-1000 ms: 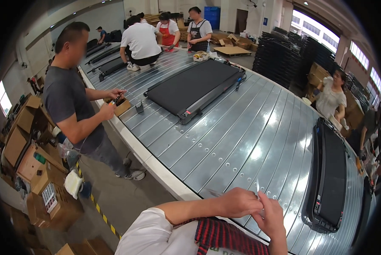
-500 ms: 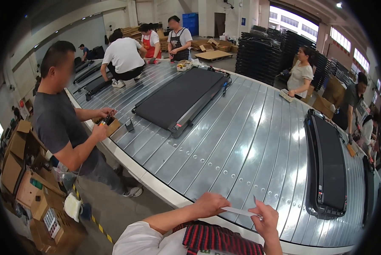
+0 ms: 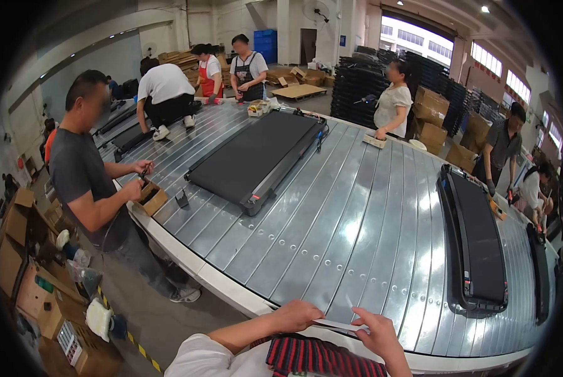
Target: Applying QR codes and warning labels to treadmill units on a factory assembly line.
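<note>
A narrow white strip [image 3: 339,325], flat like paper or tape, stretches between my two hands at the table's near edge. My left hand [image 3: 298,316] is closed on its left end, with the fingers curled over. At the other end, my right hand [image 3: 380,335] pinches the strip low between its fingers, while one finger points up and away. Beyond my hands lies the metal slatted table [image 3: 306,251]. The nearest large thing on it is a black treadmill deck [image 3: 259,157], ahead and to the left.
Another black treadmill [image 3: 479,235] lies to the right. A person in a dark shirt [image 3: 89,157] stands at the left edge beside a small cardboard box [image 3: 150,200]. A person in white [image 3: 168,88] crouches on the table's far end. A person holding a tool [image 3: 391,103] stands across it.
My view has shifted slightly, and both hands appear further left. The strip now sits flatter between them. The person across the table has moved left and a drill-like tool shows.
</note>
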The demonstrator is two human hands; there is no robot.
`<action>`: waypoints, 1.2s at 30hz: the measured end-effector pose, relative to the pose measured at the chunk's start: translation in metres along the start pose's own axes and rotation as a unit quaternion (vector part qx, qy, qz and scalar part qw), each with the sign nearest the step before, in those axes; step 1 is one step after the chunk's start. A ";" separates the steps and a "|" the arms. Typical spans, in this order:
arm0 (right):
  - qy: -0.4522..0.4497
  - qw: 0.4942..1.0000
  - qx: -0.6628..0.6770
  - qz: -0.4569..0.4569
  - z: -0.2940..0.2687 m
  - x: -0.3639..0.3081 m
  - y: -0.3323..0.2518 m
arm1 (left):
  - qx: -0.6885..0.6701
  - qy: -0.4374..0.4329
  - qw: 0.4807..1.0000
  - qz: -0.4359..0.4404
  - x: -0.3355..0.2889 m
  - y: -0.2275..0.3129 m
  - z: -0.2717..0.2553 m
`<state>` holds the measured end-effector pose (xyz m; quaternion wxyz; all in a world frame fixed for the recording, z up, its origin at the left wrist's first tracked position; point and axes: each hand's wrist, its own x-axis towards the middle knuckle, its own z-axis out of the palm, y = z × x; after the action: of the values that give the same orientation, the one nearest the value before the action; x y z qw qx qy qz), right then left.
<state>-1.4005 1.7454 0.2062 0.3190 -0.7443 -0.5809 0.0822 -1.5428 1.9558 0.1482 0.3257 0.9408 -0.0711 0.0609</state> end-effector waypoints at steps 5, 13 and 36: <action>0.007 0.997 -0.037 -0.067 -0.003 -0.005 0.005 | -0.034 0.010 0.997 -0.065 -0.007 0.022 0.012; -0.002 0.998 -0.010 -0.061 -0.004 -0.040 0.014 | -0.015 0.002 0.996 -0.088 -0.015 0.048 0.042; -0.114 0.988 0.085 0.051 0.057 -0.077 -0.018 | 0.017 0.033 0.993 -0.112 -0.101 0.074 0.045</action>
<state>-1.4677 1.6985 0.1527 0.3080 -0.7288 -0.5657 0.2322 -1.6518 1.8794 0.1416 0.3169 0.9457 0.0464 0.0561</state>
